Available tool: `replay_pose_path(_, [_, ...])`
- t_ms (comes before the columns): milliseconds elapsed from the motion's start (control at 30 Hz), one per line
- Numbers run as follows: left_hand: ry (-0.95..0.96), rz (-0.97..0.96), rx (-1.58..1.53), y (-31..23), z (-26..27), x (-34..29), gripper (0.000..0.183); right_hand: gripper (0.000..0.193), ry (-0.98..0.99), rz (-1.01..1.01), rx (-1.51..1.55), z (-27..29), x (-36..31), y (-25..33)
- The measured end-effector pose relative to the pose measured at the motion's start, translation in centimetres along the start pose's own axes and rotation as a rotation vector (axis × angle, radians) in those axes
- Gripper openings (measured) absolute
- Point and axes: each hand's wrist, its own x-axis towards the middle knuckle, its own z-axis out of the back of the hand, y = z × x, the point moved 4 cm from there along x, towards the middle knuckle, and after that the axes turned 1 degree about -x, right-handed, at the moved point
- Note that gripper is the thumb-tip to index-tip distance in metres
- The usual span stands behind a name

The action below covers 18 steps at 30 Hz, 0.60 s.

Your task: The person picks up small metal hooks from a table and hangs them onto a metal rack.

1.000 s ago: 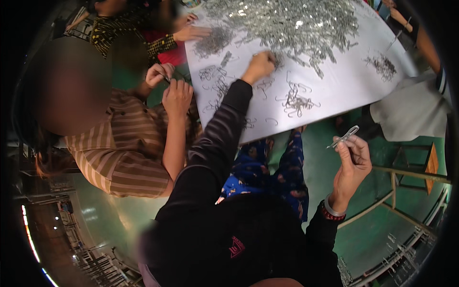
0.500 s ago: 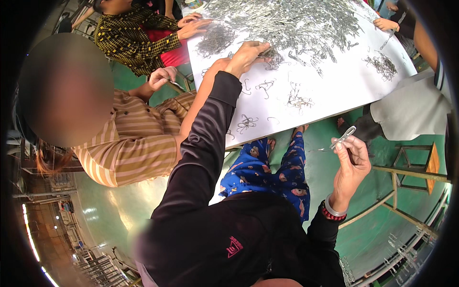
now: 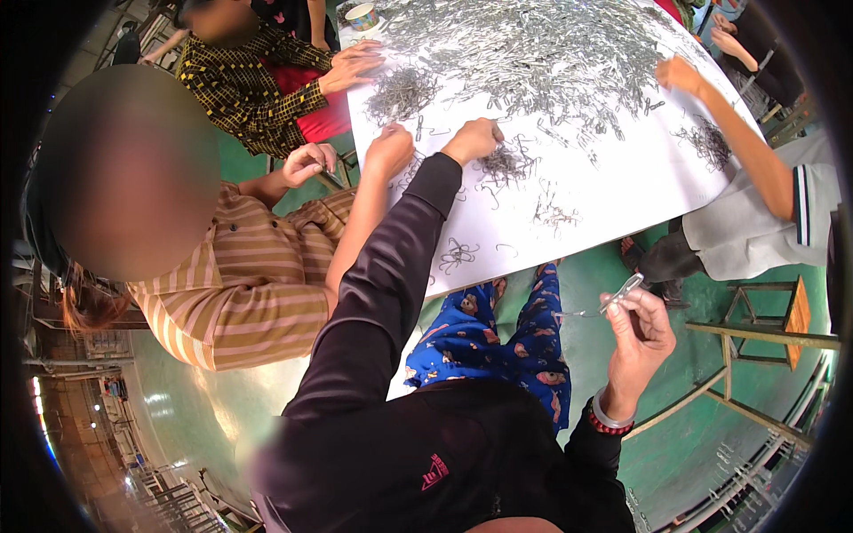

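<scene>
My left hand point(image 3: 474, 141) reaches over the white table point(image 3: 613, 195), fingers closed at the edge of a pile of bent wire hooks point(image 3: 511, 162). Its fingertips are partly hidden, so what they pinch cannot be made out. Off the table's near edge, my right hand point(image 3: 644, 333) is raised and closed on a slim, looped metal clip point(image 3: 624, 293). A thin wire end sticks out to the left of that clip. Small clusters of wire hooks point(image 3: 458, 255) lie on the table between me and the pile.
A large heap of flat metal clips point(image 3: 551, 53) covers the far table. Beside my left arm sits a person in a striped shirt point(image 3: 258, 302), one hand point(image 3: 391, 151) close to mine. Other people work around the table. A paper cup point(image 3: 362, 16) stands far left; a wooden stool point(image 3: 800, 311) is right.
My left hand has drawn back slightly from the pile of wire hooks. My right hand, still holding the clip, has dropped a little. At right, a person's arm now reaches over the table.
</scene>
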Motion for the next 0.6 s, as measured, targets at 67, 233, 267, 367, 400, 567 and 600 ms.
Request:
replay_pose_path(67, [-0.190, -0.210, 0.342, -0.5, -0.5, 0.4, 0.017, 0.021, 0.007, -0.027, 0.007, -0.5, -0.3, 0.1])
replay_pose_path(233, [-0.204, -0.615, 0.598, -6.8, -5.2, 0.7, 0.012, 0.021, -0.029, -0.061, -0.003, -0.1, 0.5, -0.4])
replay_pose_path(267, [-0.215, -0.629, 0.758, -5.8, -6.6, 2.4, 0.013, 0.020, -0.045, -0.058, -0.002, -0.1, 0.6, -0.4])
replay_pose_path(367, [-0.205, -0.628, 0.872, -4.6, -8.2, 3.3, 0.016, 0.020, -0.069, -0.024, -0.049, 0.0, 0.9, -0.7])
replay_pose_path(400, [-0.187, -0.649, 0.860, -4.8, -7.7, 2.6, 0.014, 0.021, -0.050, -0.004, -0.064, 0.0, 0.6, -0.6])
replay_pose_path(567, [-0.171, -0.431, 0.584, -6.0, -4.5, 3.4, 0.018, 0.023, -0.059, 0.103, -0.009, 0.7, 0.1, -0.4])
replay_pose_path(600, [-0.215, -0.409, 0.475, -7.2, -2.5, 0.5, 0.018, 0.024, -0.053, 0.112, -0.020, 0.8, 0.0, -0.3])
